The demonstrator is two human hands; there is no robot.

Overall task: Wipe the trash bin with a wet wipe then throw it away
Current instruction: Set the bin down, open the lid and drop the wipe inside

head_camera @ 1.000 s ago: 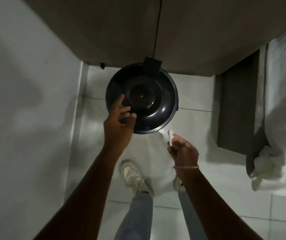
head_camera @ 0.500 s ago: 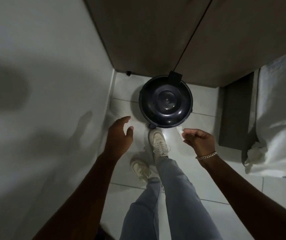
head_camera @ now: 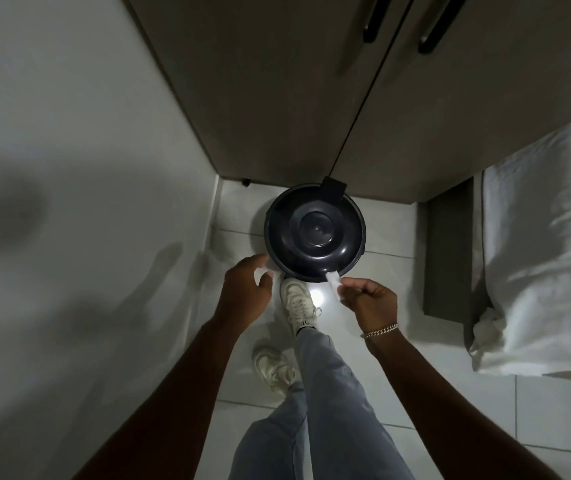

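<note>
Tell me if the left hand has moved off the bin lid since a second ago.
Yes. The left hand was on the bin lid then; now it hangs open off the lid's near-left edge, above the floor.

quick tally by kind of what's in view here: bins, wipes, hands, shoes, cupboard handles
trash bin: 1
wet wipe: 1
hands: 2, left hand and right hand
shoes: 2, and
cupboard handles: 2, and
Total: 8

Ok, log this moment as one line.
phase: disposal pending | trash bin: lid closed | right hand: pinching wet wipe at front rim | left hand: open, empty
</note>
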